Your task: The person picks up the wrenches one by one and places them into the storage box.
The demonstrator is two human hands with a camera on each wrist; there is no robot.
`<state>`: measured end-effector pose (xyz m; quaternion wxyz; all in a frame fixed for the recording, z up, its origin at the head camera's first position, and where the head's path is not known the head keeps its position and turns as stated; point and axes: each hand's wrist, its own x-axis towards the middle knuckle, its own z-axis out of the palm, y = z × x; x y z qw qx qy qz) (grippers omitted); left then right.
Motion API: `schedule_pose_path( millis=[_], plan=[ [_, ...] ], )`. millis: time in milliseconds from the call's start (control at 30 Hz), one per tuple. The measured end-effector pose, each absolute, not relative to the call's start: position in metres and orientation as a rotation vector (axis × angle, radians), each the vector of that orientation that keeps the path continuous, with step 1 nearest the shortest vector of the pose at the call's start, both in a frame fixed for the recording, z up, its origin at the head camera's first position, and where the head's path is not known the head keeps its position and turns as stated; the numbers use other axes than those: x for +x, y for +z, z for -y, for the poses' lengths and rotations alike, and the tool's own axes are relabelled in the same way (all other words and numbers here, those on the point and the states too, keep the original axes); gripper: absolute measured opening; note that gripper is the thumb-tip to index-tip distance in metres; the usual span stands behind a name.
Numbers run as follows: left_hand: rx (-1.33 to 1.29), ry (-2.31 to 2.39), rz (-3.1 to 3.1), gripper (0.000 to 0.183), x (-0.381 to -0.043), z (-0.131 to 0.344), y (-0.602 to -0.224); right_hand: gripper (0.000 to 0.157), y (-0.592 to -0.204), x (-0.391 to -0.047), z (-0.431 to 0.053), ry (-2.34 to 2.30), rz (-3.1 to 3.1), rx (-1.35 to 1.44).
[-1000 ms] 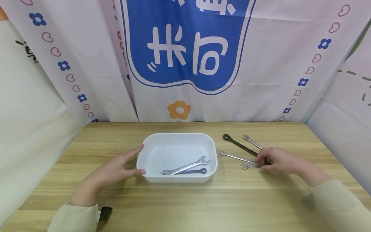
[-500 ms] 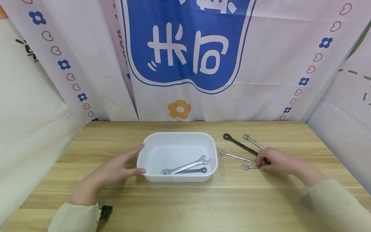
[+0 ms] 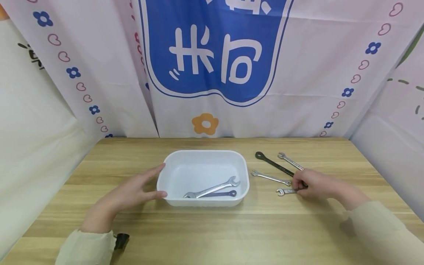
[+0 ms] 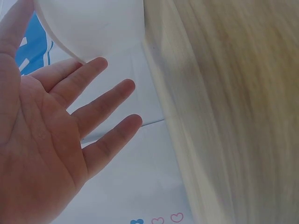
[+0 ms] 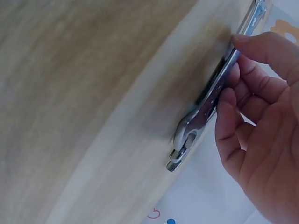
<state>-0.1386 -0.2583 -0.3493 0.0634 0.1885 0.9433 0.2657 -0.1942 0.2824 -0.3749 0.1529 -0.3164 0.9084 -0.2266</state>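
Small wrench (image 3: 289, 191) has shifted slightly nearer since the earlier frame, now pinched by the right hand (image 3: 314, 184) at the surface (image 3: 212, 232), right of the tub (image 3: 203, 202), left hand (image 3: 132, 189) spread wide; we expect light, stiff, slick metal, best held mid-handle.

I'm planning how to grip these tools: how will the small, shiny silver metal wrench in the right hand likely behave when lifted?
The small, shiny silver wrench should stay stiff: its shank looks like solid metal. Its glossy surface may feel slippery to the right hand pinching it. Set down, it probably won't roll, since its open end flares wider than its shank.
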Motion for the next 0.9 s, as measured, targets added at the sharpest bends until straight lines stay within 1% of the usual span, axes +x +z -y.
schedule_pose_path(
  millis=[267,467,767,900],
  plan=[
    [0.545,0.806,-2.832,0.093,-0.139,0.259,-0.350,0.018,-0.378,-0.195,-0.287,-0.720,-2.561,-1.008],
    [0.552,0.807,-2.839,0.091,-0.138,0.259,-0.349,0.017,-0.379,-0.196,-0.292,-0.751,-2.550,-1.086],
    [0.550,0.802,-2.853,0.091,-0.138,0.259,-0.348,0.012,-0.370,-0.195,-0.292,-0.792,-2.570,-0.999],
    [0.546,0.811,-2.842,0.092,-0.137,0.259,-0.348,0.012,-0.370,-0.194,-0.291,-0.796,-2.575,-0.992]
  ],
)
